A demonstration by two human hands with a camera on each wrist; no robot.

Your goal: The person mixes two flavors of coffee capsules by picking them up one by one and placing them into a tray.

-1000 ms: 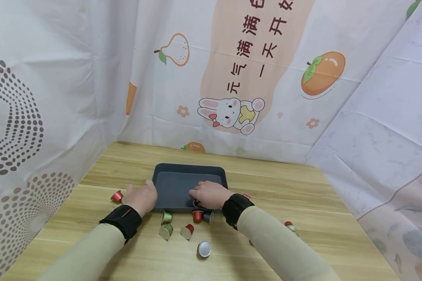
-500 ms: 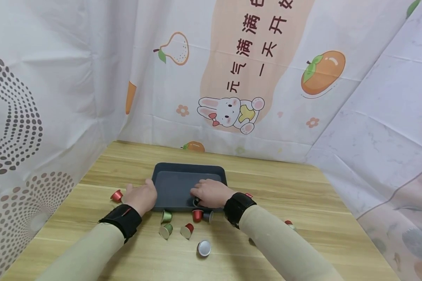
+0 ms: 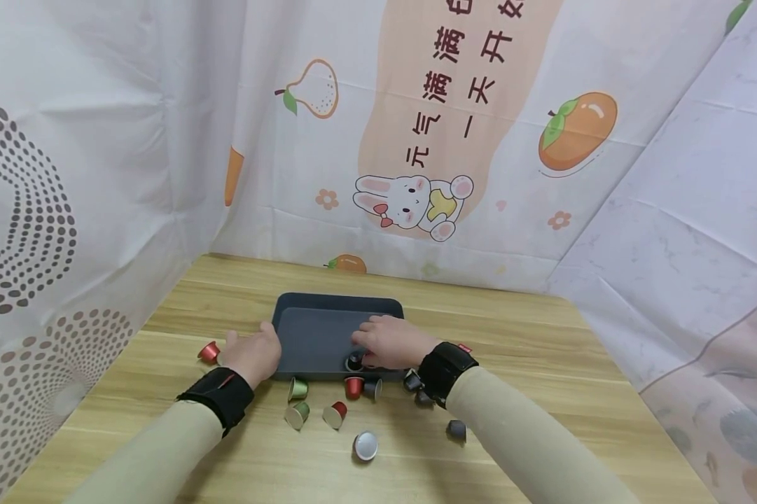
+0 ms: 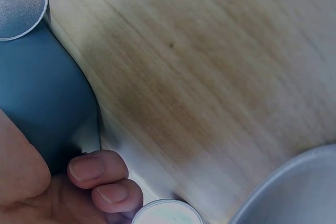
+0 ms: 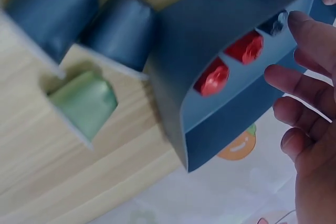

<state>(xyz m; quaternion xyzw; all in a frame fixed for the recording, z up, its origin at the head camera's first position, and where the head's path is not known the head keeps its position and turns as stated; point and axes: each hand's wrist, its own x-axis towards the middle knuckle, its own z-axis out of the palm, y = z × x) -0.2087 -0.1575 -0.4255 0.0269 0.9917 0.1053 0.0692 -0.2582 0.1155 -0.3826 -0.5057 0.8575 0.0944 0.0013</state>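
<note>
My left hand (image 3: 252,353) grips the left edge of a dark grey tray (image 3: 290,343); its thumb and curled fingers meet around the wall in the left wrist view. A black coffee capsule (image 3: 353,362) stands inside the tray near the front wall. Just right of it, my right hand (image 3: 393,341) hovers with fingers apart and holding nothing. In the right wrist view the thumb is close beside the black capsule (image 5: 275,24); contact is hard to tell. Two red capsules (image 5: 247,48) stand in the same row, hidden by my hand in the head view.
In front of the tray lie several capsules: red (image 3: 354,387), green (image 3: 298,388), dark (image 3: 372,388) and one silver-lidded (image 3: 365,446). Dark capsules (image 3: 456,430) lie beneath my right forearm. Another red capsule (image 3: 209,352) is left of my left hand. A printed curtain (image 3: 328,154) hangs behind the table.
My right hand has let go of the black capsule and drawn away to the right. Dark capsules by the right forearm have come into view. The left hand and tray stay put.
</note>
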